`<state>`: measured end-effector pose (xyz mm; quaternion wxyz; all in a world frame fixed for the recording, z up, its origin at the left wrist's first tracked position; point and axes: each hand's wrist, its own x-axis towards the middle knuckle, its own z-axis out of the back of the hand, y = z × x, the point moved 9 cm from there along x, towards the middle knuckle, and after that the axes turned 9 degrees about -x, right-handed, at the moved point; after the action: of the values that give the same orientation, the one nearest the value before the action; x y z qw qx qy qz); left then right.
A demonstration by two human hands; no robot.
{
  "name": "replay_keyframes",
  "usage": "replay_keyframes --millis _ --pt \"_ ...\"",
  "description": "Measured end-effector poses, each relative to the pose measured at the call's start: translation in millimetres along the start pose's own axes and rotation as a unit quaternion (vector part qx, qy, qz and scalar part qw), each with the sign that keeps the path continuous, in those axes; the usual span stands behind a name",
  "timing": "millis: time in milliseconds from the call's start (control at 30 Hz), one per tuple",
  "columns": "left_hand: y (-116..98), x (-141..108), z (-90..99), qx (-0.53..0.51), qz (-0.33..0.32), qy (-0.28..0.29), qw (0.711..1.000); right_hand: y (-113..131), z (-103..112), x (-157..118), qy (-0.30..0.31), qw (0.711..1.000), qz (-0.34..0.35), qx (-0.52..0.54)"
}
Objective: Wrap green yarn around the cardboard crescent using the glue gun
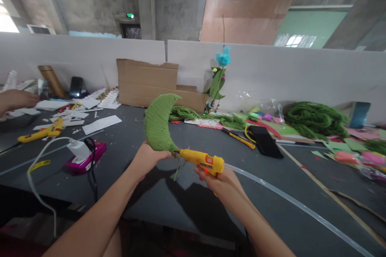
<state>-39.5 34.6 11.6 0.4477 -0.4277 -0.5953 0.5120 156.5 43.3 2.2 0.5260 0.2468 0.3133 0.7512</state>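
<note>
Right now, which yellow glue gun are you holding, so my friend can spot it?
Over the dark table, find the green moon in the left hand. The glue gun is in the right hand, tip by the moon's lower end. It's held up with a clear stick trailing behind; the other yellow glue gun lies by paper scraps.

Finely lined green crescent [158, 126], yellow glue gun [202, 160].
Dark grey bench [129, 136], magenta socket [99, 152] toward front edge, brown cardboard [144, 82] along back edge.
</note>
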Motion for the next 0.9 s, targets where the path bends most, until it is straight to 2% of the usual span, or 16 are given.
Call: replay_keyframes --millis 567,700,767,900 --pt "2.8 -0.4 0.2 -0.012 0.007 0.005 1.000 -9.7 4.9 4.2 -0.034 0.999 -0.029 0.007" --pt "5.1 -1.0 -4.4 -0.046 0.017 0.031 0.998 -20.5 16.1 7.8 -0.048 0.995 -0.084 0.016" --pt "7.4 -1.8 -5.8 -0.062 0.034 0.039 0.997 -26.9 16.2 11.9 -0.029 0.993 -0.098 0.057" --pt "14.2 -6.9 -12.6 -0.108 0.094 0.069 0.987 -35.4 9.6 24.4 0.025 0.993 -0.068 0.097"
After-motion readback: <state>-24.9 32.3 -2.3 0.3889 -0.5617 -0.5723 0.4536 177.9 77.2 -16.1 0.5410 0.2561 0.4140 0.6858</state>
